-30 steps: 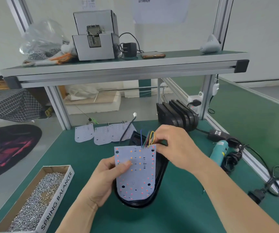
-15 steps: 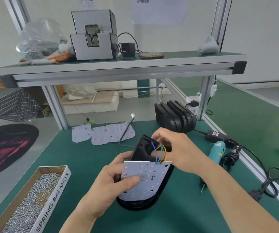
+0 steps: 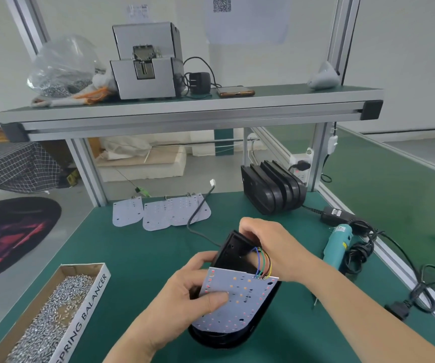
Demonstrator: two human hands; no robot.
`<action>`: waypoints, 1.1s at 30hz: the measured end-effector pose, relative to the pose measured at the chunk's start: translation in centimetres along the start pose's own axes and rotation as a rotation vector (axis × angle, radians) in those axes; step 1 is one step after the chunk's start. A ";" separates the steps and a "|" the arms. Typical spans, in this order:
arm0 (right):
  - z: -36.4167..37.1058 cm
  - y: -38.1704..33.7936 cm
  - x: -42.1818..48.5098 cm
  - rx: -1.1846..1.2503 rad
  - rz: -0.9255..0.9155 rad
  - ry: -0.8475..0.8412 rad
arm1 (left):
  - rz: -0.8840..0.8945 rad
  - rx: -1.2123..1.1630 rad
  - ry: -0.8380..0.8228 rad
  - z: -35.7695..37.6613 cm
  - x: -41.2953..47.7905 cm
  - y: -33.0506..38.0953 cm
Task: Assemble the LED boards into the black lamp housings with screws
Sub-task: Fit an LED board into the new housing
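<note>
Green matting covers the bench (image 3: pixel 137 258), and near its front edge the black lamp housing (image 3: pixel 233 246) lies open side up with the LED board (image 3: pixel 240 302) resting askew over its rounded near end, not yet seated. The left hand (image 3: pixel 182 297) pinches the board, thumb on the LED face and fingers beneath. The right hand (image 3: pixel 274 244) is curled over the housing's far edge with a finger tucked inside beside the coloured wires (image 3: pixel 263 260); whether it also nips the wires cannot be told. To do this step well, the wire loop should probably be fed down into the cavity first, so nothing is trapped under the board's straight edge, and then the board lowered flat with its holes over the housing's mounts before any screw goes in. Counted: one housing and one board in hand; four wires, it seems – blue, green, yellow and a dark one. At least three spare LED boards (image 3: pixel 127 212) lie overlapping at the back of the mat. About four more housings stand on edge in the stack of housings (image 3: pixel 271 189), the exact number being hard to read. One teal electric screwdriver (image 3: pixel 338 244) lies to the right, and one cardboard box of screws (image 3: pixel 40 318) – far too many to count – sits at the left.
</note>
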State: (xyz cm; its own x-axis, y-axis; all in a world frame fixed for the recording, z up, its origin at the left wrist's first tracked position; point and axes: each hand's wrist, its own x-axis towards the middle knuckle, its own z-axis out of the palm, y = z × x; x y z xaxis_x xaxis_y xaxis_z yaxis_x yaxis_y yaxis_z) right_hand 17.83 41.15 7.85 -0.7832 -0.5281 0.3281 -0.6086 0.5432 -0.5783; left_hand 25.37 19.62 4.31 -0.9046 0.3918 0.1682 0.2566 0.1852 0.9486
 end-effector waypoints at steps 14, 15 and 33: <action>0.4 0.8 -1.6 0.088 -0.002 -0.030 | -0.057 -0.049 -0.015 -0.5 -0.2 -0.3; 0.5 0.7 -1.6 0.081 -0.008 -0.032 | -0.052 -0.034 -0.017 -0.3 -0.1 -0.3; 0.9 0.7 -2.3 -0.065 0.066 -0.194 | -0.041 0.096 -0.053 -0.4 -0.1 -0.9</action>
State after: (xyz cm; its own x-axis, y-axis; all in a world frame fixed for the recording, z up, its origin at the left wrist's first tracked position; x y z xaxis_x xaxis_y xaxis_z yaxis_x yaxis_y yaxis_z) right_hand 19.28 42.13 6.02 -0.7865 -0.6021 0.1377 -0.5685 0.6186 -0.5423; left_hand 25.13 19.04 3.52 -0.8963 0.4288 0.1128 0.2534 0.2865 0.9240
